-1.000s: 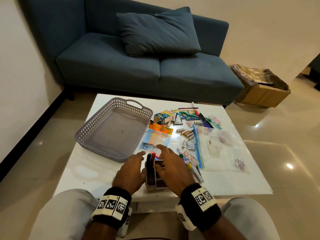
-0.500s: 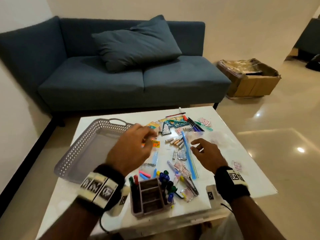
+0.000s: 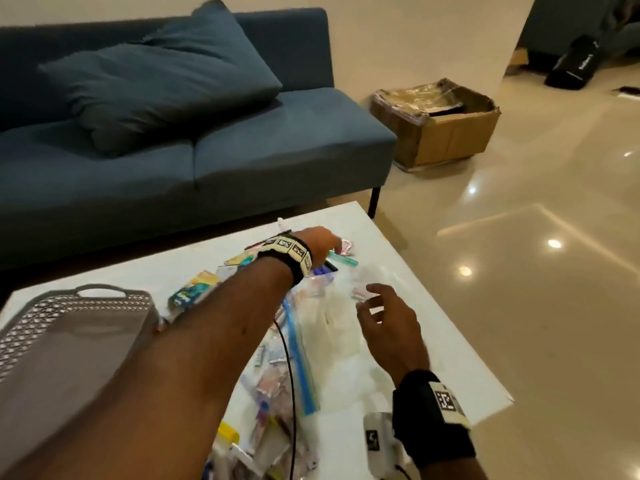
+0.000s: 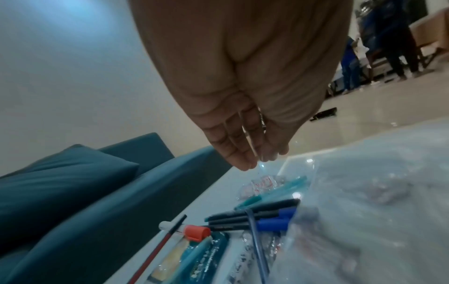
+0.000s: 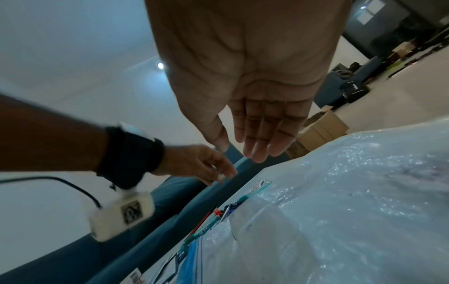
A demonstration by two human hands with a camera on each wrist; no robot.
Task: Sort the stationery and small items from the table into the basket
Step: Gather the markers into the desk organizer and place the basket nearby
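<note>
Behind the white table (image 3: 408, 271) a blue sofa (image 3: 242, 150) with a cushion (image 3: 156, 88) is seen, and a cardboard box (image 3: 446, 129) stands on the glossy floor. The left hand (image 3: 320, 242) is stretched over the far end of the table, its fingers (image 4: 243, 151) extended and loosely together, with nothing held. Just below those fingertips small clear packets with red print (image 4: 261, 183) and a teal pen (image 4: 274, 192) are found; nearer the wrist, dark pens with blue caps (image 4: 257, 217), a red-capped marker (image 4: 196, 232) and a thin red-and-black stick (image 4: 157, 251) are laid side by side. The right hand (image 3: 389, 323) is held flat above a large clear zip bag (image 3: 332, 341), fingers (image 5: 262, 134) straight and empty; whether the plastic is touched cannot be told. To the left of both hands, beyond the left forearm, the grey perforated basket (image 3: 86, 299) is placed on the table, well apart from the pens. More small packets (image 3: 270, 386) are scattered below the left forearm, near the bag's blue strip.
</note>
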